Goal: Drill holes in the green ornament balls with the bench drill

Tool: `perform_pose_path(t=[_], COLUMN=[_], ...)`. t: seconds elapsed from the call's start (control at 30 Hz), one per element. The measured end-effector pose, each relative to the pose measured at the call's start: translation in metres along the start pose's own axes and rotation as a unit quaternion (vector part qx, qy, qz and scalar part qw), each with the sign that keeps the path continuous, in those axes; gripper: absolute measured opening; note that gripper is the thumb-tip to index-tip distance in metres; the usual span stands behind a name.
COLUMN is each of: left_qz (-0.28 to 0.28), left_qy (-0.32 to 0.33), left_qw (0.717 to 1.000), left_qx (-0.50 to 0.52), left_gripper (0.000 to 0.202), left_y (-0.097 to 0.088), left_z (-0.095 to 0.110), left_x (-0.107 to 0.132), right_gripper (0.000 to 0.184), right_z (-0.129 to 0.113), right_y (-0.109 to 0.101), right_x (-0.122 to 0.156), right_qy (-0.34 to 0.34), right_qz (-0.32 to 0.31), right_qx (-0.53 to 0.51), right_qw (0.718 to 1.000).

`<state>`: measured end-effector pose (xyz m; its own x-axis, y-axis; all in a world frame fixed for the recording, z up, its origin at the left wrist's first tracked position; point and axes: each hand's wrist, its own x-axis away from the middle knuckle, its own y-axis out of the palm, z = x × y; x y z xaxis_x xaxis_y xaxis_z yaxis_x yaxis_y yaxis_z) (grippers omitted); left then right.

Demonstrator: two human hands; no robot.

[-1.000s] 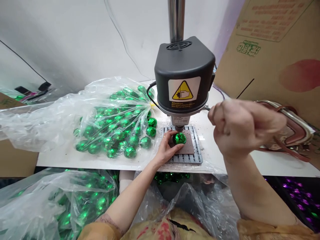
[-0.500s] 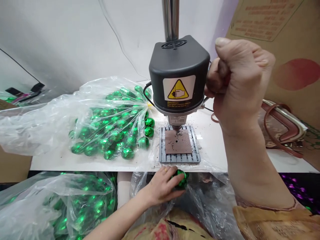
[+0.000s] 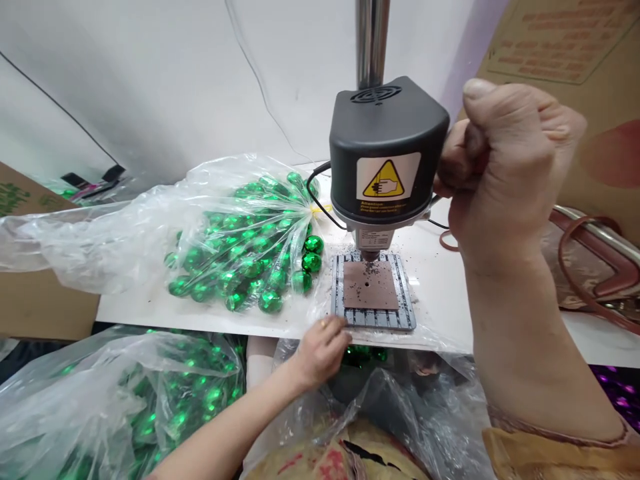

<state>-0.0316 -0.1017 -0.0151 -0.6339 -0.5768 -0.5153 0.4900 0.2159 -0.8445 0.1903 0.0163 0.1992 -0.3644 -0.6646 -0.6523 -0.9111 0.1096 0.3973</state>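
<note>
In the head view, clenches the right hand [image 3: 515,153] beside the drill press [image 3: 390,143], with any grip there hidden, and curls the left hand [image 3: 321,350] closed at the edge of the counter [image 3: 440,280]. Shows green balls [image 3: 271,300] in a clear bag [image 3: 105,230] left of the brown board [image 3: 377,293], with more below, near the left hand.

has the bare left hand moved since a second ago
Yes: against the grey, slotted rectangular plate, the left hand has moved toward the camera and slightly left, from over the plate to near its front left corner.
</note>
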Motion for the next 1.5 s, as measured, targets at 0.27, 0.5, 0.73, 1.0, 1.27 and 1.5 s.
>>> perform_pose_path(t=[0.27, 0.5, 0.73, 1.0, 1.27, 1.5], left_qz=[-0.136, 0.035, 0.102, 0.102, 0.039, 0.074], left_qy=[-0.331, -0.317, -0.423, -0.399, -0.361, -0.297], left_qw=[0.915, 0.936, 0.671, 0.771, 0.860, 0.916], left_qx=[-0.188, 0.152, 0.601, 0.486, 0.358, 0.258], left_gripper=[0.036, 0.048, 0.050, 0.057, 0.053, 0.048], left_y=[-0.005, -0.010, 0.006, 0.026, 0.028, 0.035], left_z=[-0.095, -0.087, -0.045, -0.049, -0.038, -0.031], left_x=[-0.079, -0.077, -0.082, -0.082, -0.088, -0.089], right_gripper=[0.039, 0.039, 0.040, 0.038, 0.039, 0.040], right_z=[0.001, -0.001, 0.001, 0.001, 0.001, 0.002], right_y=[0.001, -0.001, 0.001, 0.000, 0.001, 0.000], right_x=[0.001, 0.002, 0.000, -0.002, -0.002, -0.001], right_qy=[0.009, 0.014, 0.011, 0.008, 0.006, -0.006], right_qz=[0.010, -0.006, 0.007, 0.004, 0.005, -0.012], right_qx=[-0.006, -0.008, -0.013, -0.028, -0.023, -0.022], right_qw=[1.000, 1.000, 1.000, 1.000, 1.000, 1.000])
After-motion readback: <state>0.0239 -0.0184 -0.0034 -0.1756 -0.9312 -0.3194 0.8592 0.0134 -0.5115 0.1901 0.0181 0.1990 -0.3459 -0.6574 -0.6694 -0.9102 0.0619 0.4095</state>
